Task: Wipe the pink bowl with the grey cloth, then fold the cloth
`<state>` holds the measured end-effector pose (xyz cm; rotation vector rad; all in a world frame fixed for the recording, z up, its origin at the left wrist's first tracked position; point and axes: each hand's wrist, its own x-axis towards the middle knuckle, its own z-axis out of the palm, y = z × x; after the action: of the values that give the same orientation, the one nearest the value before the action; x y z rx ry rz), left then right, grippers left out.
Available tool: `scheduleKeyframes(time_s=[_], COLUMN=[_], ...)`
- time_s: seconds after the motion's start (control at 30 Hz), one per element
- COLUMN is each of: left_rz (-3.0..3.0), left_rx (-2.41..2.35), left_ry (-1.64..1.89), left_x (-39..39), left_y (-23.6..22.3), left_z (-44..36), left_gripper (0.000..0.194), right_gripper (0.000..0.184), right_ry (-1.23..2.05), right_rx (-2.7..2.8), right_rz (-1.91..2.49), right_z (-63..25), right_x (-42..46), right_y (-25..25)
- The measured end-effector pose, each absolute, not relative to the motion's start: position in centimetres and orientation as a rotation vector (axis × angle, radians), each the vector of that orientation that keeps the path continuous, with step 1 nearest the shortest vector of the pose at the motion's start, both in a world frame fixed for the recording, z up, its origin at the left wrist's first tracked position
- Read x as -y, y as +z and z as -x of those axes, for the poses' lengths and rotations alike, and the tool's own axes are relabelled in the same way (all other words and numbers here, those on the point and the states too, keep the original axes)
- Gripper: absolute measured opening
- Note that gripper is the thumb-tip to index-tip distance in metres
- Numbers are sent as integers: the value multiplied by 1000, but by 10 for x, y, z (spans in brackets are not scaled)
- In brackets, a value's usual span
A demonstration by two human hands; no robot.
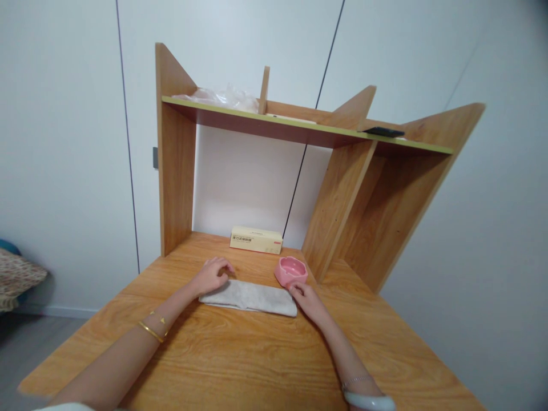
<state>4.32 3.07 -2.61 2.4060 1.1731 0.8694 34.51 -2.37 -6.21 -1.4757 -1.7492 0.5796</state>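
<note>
A folded light grey cloth (248, 297) lies flat in a long strip on the wooden desk. Over its left end is my left hand (213, 275), fingers curved and apart, holding nothing. At the far right corner of the cloth, my right hand (305, 295) has its thumb and fingers drawn together on the edge; the exact contact is small and partly hidden. Just beyond those fingers stands a pink angular bowl (291, 270), which looks like an ashtray with notches in its rim.
Behind the cloth a cream box (256, 240) with printed lettering stands against the wall. A wooden shelf unit (176, 171) rises from the back of the desk (240, 365). On its upper board lie clear plastic wrapping (226, 98) and a dark flat object (384, 132).
</note>
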Motion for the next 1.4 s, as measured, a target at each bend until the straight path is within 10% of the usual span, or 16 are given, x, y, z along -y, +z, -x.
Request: scheduleKeyframes(time_s=[1.4], left_rz=[-2503], left_rx=[-1177], left_ry=[950], left_x=[-7], left_y=[-38], left_z=[-14], left_gripper=[29], right_gripper=[35], right_ry=[548], right_rx=[1790], right_rz=[1445], right_z=[-341], right_x=[30], right_y=[-66])
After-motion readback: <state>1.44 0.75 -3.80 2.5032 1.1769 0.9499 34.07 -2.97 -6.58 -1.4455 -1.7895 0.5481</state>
